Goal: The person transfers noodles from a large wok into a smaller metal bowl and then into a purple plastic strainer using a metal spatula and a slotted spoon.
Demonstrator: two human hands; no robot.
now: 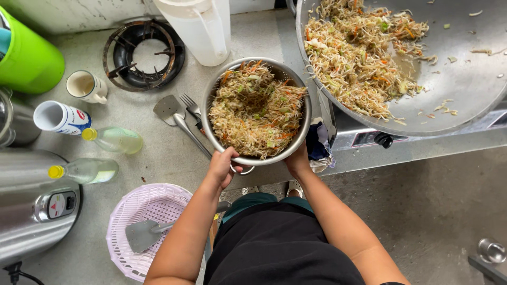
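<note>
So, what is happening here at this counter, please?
A person holds a metal colander full of fried noodles with both hands at the counter's edge. The left hand grips the rim near its ring handle; the right hand supports the other side. Right of it, a big wok contains more noodles. A spatula and a fork lie left of the colander, and a pink basket holds another spatula.

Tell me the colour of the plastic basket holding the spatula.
Pale pink-lilac; the basket shows plainly in the head view, lower left.
</note>
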